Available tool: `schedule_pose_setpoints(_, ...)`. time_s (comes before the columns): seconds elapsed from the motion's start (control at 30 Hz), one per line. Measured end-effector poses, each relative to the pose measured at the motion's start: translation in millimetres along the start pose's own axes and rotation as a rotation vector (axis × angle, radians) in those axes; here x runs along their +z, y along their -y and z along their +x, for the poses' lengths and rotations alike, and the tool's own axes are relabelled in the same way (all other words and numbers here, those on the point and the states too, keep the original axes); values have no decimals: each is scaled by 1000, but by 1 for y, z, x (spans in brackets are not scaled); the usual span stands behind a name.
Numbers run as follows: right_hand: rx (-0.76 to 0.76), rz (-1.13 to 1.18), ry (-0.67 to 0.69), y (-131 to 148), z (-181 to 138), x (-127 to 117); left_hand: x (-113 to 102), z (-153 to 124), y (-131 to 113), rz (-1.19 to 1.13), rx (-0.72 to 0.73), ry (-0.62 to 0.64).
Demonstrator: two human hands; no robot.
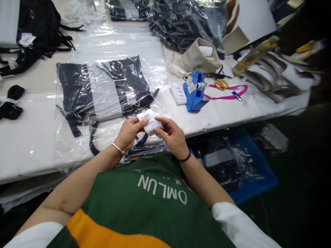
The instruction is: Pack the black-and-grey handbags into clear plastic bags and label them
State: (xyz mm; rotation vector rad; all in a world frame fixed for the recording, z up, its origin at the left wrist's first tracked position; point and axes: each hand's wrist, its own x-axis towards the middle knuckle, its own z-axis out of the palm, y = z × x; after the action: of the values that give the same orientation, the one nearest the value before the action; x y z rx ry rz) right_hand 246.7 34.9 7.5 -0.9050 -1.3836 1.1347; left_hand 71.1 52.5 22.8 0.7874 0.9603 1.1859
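White barcode labels (150, 123) are spanning left hand (129, 133) and right hand (174, 137), whose fingers (141, 124) are pinching opposite sides above the clear plastic bag (104, 92) on the bench (26, 148), seemingly keeping print readable.

White labels (150, 122), barcode-printed and slightly curled, are pinched between the left hand (130, 132) and right hand (172, 136); a black bag (126, 82), white-banded inside clear plastic (104, 93), lies flat beyond the left hand.
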Motion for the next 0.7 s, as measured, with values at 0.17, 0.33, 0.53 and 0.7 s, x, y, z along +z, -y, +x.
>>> schedule_pose_setpoints(0.17,15,-23,25,-3,1,-5,-4,2,2,25,-9,-1)
schedule_pose_setpoints(0.33,21,-84,37,-7,0,-8,-2,0,4,-64,-30,57)
schedule_pose_setpoints(0.53,11,-139,23,-8,-1,-9,-1,-4,1,-30,-82,104)
schedule_pose_setpoints(0.7,-30,-178,47,-3,-1,-7,-7,-3,-1,58,-175,188)
